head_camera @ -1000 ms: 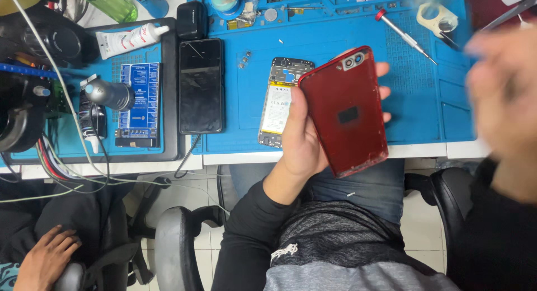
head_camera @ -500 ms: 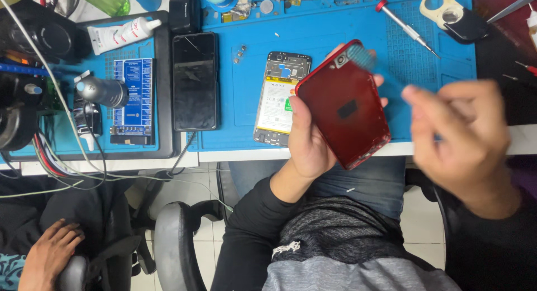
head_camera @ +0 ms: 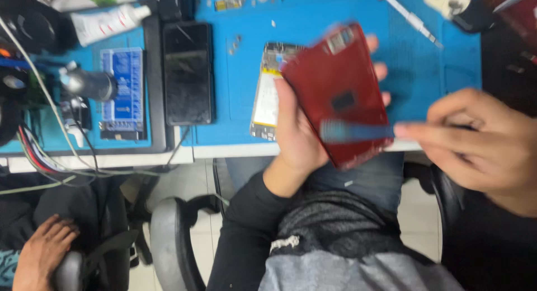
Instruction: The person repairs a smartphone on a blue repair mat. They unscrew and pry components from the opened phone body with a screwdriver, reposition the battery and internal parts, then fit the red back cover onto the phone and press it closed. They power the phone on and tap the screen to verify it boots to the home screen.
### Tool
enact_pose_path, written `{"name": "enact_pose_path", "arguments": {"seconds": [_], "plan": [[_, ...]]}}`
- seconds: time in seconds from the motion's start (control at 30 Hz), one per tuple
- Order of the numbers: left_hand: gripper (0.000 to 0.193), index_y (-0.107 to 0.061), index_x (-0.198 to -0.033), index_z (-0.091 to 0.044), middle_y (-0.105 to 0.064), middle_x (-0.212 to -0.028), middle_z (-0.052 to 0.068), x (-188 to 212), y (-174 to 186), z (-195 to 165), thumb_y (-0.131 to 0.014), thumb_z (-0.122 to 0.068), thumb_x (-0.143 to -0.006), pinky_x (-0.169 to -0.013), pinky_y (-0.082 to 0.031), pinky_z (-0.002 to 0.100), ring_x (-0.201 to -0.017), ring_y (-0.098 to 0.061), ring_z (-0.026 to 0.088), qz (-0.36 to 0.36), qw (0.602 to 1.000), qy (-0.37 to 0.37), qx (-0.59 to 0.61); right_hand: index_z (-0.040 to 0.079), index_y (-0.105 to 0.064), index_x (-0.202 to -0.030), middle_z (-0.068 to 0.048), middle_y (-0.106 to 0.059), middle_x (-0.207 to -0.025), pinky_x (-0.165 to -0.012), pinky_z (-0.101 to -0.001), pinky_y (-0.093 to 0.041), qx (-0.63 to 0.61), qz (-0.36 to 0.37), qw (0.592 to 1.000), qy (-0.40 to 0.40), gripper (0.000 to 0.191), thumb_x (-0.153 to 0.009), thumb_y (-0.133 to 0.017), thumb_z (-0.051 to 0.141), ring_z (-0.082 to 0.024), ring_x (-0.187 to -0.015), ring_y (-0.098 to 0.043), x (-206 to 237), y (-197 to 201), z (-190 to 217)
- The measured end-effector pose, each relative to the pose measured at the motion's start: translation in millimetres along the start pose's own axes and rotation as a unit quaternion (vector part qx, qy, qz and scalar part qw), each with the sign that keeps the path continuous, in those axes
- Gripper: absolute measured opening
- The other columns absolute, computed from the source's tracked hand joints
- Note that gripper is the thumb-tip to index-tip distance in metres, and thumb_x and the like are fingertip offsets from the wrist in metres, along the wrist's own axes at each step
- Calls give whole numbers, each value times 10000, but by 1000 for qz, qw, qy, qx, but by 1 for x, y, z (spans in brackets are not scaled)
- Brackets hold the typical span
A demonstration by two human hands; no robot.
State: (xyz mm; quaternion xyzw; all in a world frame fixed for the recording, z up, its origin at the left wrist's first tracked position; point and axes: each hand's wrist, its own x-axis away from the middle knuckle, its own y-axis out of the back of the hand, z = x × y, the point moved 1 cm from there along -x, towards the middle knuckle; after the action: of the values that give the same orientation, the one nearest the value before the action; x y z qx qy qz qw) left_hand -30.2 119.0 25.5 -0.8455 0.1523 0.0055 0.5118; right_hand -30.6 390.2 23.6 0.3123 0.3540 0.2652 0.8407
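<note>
Left hand point(head_camera: 296, 137) grips a red phone back cover point(head_camera: 338, 92); right hand point(head_camera: 475, 140) pinches a blue pry tool point(head_camera: 355, 131) against it. Pressing hard could crack the cover

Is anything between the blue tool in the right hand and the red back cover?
Nothing visible. The right hand holds the flat blue tool with its end already over the lower part of the red back cover, which the left hand holds above the table edge.
</note>
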Motion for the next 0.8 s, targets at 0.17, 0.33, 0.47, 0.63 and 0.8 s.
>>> {"name": "enact_pose_path", "arguments": {"seconds": [0.17,0.33,0.47,0.63,0.8], "plan": [[930,-270,-1574,-10,-419,-1505,220,-9,8,-19,-189,-788,-1071,-1047,-482,503,-1276,-531,331,-43,991,-123,21,31,-746,-1212,-150,-652,-1017,-586,-217,-519,75,-7,993,-92,362,-874,-656,-61,-114,-649,-609,39,14,-37],[975,-342,-1513,28,-505,-1390,242,-6,12,-22,-175,-820,-1062,-1029,-475,465,-1203,-567,354,-49,984,-172,-25,-7,-740,-1139,-200,-610,-940,-474,-205,-464,77,-25,996,-42,297,-867,-698,-117,-129,-569,-581,22,-5,-20],[999,-424,-1498,29,-564,-1374,198,-6,18,-18,-156,-845,-1096,-1081,-470,421,-1218,-593,307,17,979,-200,-41,39,-725,-1184,-149,-590,-962,-482,-189,-473,12,-10,999,-29,324,-900,-701,-117,-103,-600,-579,6,-18,3],[1020,-405,-1508,25,-551,-1390,197,-4,22,-14,-155,-859,-1065,-1075,-471,425,-1210,-593,312,16,977,-210,-39,77,-757,-1218,-78,-616,-920,-459,-204,-424,67,-37,988,-132,392,-884,-678,-111,-94,-581,-536,1,-16,7],[1031,-378,-1525,13,-528,-1431,207,-5,18,-17,-156,-870,-1040,-1059,-474,442,-1204,-594,318,6,974,-223,-36,133,-752,-1186,-81,-618,-986,-493,-224,-447,50,-34,998,-19,367,-882,-736,-72,-87,-619,-584,-3,-17,9]]}}
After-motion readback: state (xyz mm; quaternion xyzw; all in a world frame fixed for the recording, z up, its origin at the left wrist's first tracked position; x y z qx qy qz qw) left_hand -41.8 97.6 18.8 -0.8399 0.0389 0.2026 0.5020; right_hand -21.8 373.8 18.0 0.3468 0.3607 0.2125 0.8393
